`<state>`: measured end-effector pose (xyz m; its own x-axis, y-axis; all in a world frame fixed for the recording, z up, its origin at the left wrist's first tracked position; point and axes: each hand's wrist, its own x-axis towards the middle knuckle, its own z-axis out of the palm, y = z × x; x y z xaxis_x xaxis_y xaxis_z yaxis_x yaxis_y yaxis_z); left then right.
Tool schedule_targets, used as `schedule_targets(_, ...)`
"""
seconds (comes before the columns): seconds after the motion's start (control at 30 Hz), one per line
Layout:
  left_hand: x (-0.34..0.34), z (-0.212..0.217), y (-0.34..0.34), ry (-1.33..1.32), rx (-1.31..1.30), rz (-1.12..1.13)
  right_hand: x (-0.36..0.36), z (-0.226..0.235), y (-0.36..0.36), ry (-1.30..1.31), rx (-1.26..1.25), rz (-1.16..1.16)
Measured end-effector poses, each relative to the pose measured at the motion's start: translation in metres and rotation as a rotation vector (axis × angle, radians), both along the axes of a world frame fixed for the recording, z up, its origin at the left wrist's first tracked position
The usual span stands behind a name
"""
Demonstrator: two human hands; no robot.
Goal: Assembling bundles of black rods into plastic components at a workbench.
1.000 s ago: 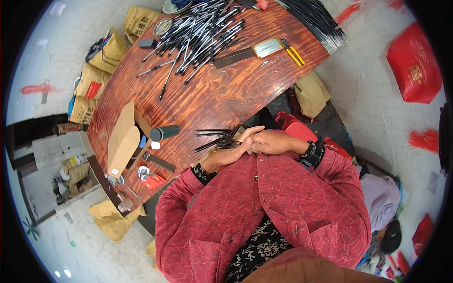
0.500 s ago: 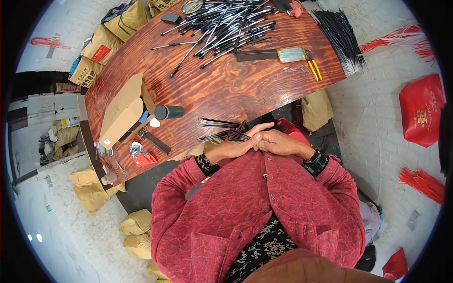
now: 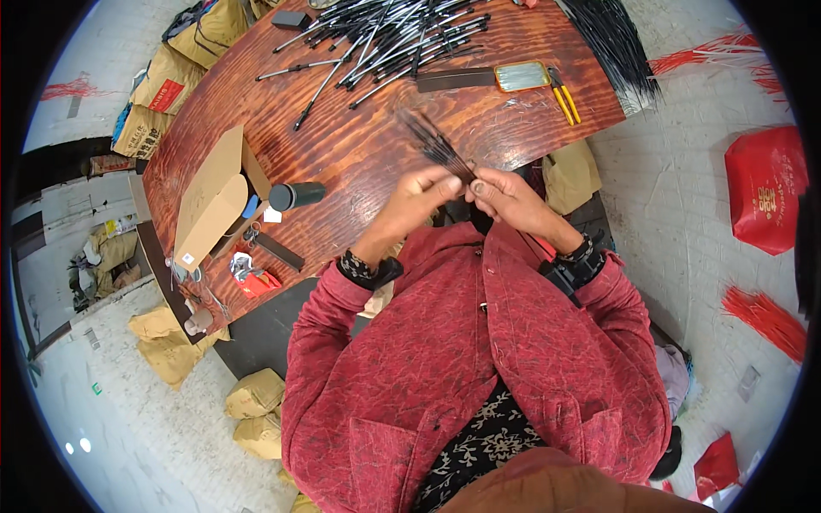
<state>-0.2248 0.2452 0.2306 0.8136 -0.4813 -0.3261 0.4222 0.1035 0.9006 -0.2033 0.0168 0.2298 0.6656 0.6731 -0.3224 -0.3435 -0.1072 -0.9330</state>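
A bundle of thin black strands [image 3: 442, 152] stands out from between my hands, tilted up and to the left over the table's near edge. Its far ends are smeared by motion. My left hand [image 3: 421, 197] is closed on the bundle's near end, thumb along it. Beside it my right hand [image 3: 516, 203] pinches the same end from the right, the two hands almost touching. What lies inside the fingers is hidden.
The brown wooden table [image 3: 368, 162] holds a pile of black and silver rods [image 3: 385, 38], a dark flat block [image 3: 456, 79], a tin [image 3: 522, 77], yellow-handled pliers [image 3: 564, 98], a dark cylinder [image 3: 297, 196] and an open cardboard box [image 3: 209, 205]. Black wires [image 3: 611, 47] hang over the right edge.
Both hands have risen from near my lap and moved forward over the table edge, carrying the bundle. It now points more away from me. The view has shifted slightly.
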Motion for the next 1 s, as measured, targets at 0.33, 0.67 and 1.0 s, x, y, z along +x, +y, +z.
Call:
schedule_targets(0.33, 0.061, 0.018, 0.004, -0.353, 0.12, 0.505, 0.02, 0.002, -0.015, 0.01, 0.026, -0.08)
schedule_targets(0.67, 0.068, -0.002, -0.061, -0.083, -0.155, 0.064, 0.033, -0.002, -0.027, 0.154, 0.069, -0.064)
schedule_targets(1.0, 0.213, -0.023, 0.007, -0.32, 0.106, 0.413, 0.053, -0.014, -0.065, 0.17, 0.033, -0.047)
